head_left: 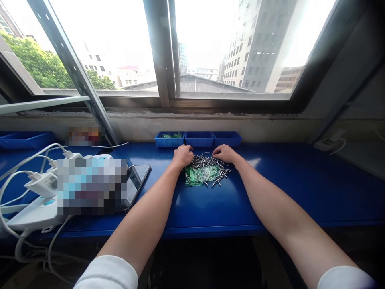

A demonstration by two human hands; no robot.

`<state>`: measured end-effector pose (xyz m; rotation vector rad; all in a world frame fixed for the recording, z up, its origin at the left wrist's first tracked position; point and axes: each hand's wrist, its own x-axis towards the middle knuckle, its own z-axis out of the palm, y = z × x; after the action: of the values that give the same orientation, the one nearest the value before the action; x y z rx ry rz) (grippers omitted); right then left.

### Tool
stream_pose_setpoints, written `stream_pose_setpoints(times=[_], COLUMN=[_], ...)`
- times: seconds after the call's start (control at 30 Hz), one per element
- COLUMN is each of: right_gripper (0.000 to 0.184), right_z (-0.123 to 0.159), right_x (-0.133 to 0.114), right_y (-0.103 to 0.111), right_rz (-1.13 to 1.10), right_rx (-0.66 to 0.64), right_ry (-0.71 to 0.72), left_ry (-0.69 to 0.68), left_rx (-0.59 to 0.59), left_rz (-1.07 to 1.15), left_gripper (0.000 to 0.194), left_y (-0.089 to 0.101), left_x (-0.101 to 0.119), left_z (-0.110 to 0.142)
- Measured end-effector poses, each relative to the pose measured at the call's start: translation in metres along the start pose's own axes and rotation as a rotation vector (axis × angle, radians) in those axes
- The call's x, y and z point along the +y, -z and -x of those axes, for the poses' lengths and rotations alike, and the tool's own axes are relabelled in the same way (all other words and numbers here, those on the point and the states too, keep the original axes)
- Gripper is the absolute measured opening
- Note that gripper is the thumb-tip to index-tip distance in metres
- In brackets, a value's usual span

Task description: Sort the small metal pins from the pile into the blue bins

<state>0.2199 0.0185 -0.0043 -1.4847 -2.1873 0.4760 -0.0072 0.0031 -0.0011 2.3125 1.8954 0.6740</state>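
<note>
A heap of small, shiny metal pins (pixel 204 160) lies on the blue tabletop, partly on a green printed plastic bag (pixel 202 175). Several loose pins are scattered at the heap's front right. At the heap's left edge is my left hand (pixel 183 155), its fingers curled and partly hidden behind the hand. My right hand (pixel 225 153) touches the right rear edge, fingers bent and tips close together. Whatever either hand pinches is too small to make out.
Three blue bins (pixel 199 139) stand along the wall behind the heap; the left one holds green bags. To the left are a phone (pixel 138 178), a white power strip (pixel 36 214) with chargers and cables, and a metal shelf post (pixel 75 68). A window spans the back.
</note>
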Motion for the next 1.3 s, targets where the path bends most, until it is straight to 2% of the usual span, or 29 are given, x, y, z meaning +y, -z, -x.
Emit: stream_pose_setpoints(times=[0.2,0.3,0.37,0.53,0.67,0.77,0.93,1.1,1.2,1.3], right_gripper=[0.011,0.013,0.014,0.009,0.012,0.015,0.022,0.026,0.025,0.025], right_z=[-0.002,0.0,0.001,0.003,0.004,0.006,0.01,0.014,0.015,0.013], right_x=[0.002,0.001,-0.002,-0.017,-0.031,-0.04,-0.048,-0.049,-0.047,-0.044], right_y=[-0.004,-0.005,-0.006,-0.011,-0.016,-0.018,-0.015,-0.009,-0.007,-0.007], right_rz=[0.03,0.04,0.012,-0.245,-0.453,-0.515,-0.578,-0.668,-0.719,-0.693], right_rx=[-0.004,0.052,0.116,0.22,0.169,0.16,0.186,0.133,0.144,0.235], right_ry=[-0.006,-0.009,0.012,0.133,0.186,0.195,0.205,0.216,0.182,0.149], left_ry=[-0.019,-0.056,-0.13,-0.349,-0.455,-0.517,-0.463,-0.411,-0.388,-0.309], left_rx=[0.019,0.066,0.115,0.184,0.168,0.147,0.192,0.215,0.197,0.241], left_rz=[0.004,0.056,0.119,0.22,0.254,0.262,0.239,0.222,0.201,0.164], left_gripper=[0.035,0.034,0.033,0.026,0.023,0.019,0.017,0.018,0.022,0.038], left_y=[0.0,-0.001,-0.003,-0.005,-0.004,-0.003,0.001,0.002,0.002,0.002], left_x=[0.0,0.0,0.001,0.007,0.012,0.014,0.017,0.018,0.018,0.018], left_z=[0.0,0.0,0.001,0.004,0.006,0.006,0.008,0.009,0.01,0.01])
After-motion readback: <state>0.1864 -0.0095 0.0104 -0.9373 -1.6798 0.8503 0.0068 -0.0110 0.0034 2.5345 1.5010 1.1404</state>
